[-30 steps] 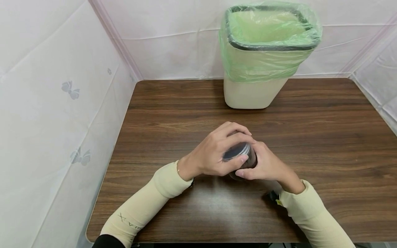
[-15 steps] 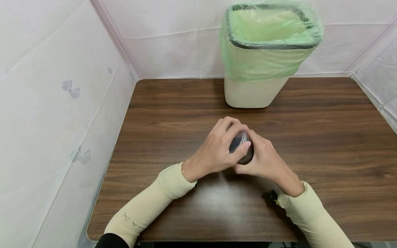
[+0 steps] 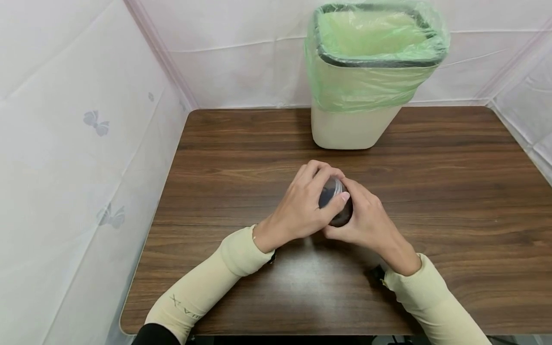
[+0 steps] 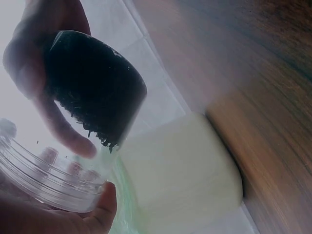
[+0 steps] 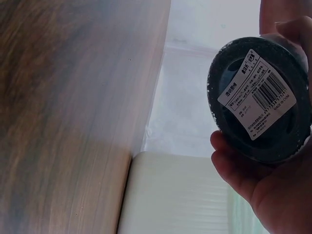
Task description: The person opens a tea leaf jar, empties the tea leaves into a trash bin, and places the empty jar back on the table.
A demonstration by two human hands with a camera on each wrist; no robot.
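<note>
A clear jar (image 3: 342, 214), partly filled with dark, loose, leaf-like bits, is held tilted above the wooden table between both hands. My left hand (image 3: 304, 203) curls its fingers and thumb round the clear ridged lid end (image 4: 56, 183). Lower down, my right hand (image 3: 371, 218) grips the jar's body. The dark contents (image 4: 95, 87) gather toward the base in the left wrist view. On the base, a white barcode label (image 5: 258, 95) faces the right wrist camera. Fingers hide much of the jar in the head view.
At the back of the table (image 3: 241, 143) stands a cream bin (image 3: 345, 129) lined with a green bag (image 3: 362, 91). White sheeting (image 3: 233, 72) with folds and bow prints hangs behind and along the left.
Both hands have raised the jar and shifted it slightly away from the front edge, with its tilt altered. Over the last half second they have hardly moved. The bin stays put.
</note>
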